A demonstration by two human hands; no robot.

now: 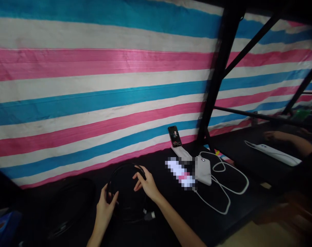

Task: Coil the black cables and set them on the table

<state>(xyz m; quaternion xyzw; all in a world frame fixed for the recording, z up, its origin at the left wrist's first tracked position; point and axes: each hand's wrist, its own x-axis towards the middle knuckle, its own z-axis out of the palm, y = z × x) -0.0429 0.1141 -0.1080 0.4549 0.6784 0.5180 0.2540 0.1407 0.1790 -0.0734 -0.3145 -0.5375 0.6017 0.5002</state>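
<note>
A black cable is looped into a coil above the dark tabletop, held between my two hands. My left hand grips the coil's left side, thumb and fingers around it. On the coil's upper right, my right hand has its fingers curled on the cable. One cable end, a plug with a pale metal tip that looks like a video connector, lies below the right hand. Further left, a second dark cable coil rests on the table, hard to make out in the dim light.
A phone leans upright at the back. Beside it lie a white power bank, a blurred-out bright screen and a white cord. A blue box is at left. Past the black frame post, another person's arm shows.
</note>
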